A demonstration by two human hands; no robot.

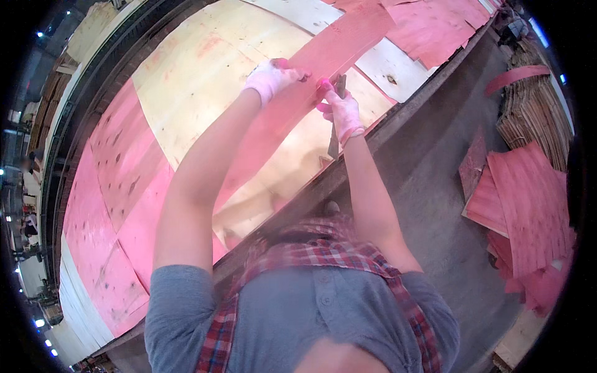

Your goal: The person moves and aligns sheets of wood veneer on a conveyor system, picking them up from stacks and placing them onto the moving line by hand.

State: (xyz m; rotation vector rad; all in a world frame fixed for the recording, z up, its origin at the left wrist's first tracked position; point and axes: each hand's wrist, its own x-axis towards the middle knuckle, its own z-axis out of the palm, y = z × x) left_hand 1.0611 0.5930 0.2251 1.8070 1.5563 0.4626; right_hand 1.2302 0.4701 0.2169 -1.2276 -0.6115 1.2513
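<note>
A long pink veneer strip (348, 38) runs diagonally above pale and pink veneer sheets on the work surface. My left hand (273, 79), in a pink-stained white glove, is closed on the strip at its left edge. At the opposite edge is my right hand (342, 113), gloved alike, its thumb and fingertips against the strip. The same hand grips a dark, flat, blade-like tool (334, 147), which sticks out above and below the fist. Beneath the strip lies a pale wood veneer sheet (186, 68).
Pink-stained sheets (109, 248) cover the surface's left side. Its dark front edge (398, 127) slants past my waist. Across the grey floor (429, 205), pink veneer pieces (528, 205) lie at the right, below a stack of brown veneer (533, 102). A rail (68, 112) curves along the left.
</note>
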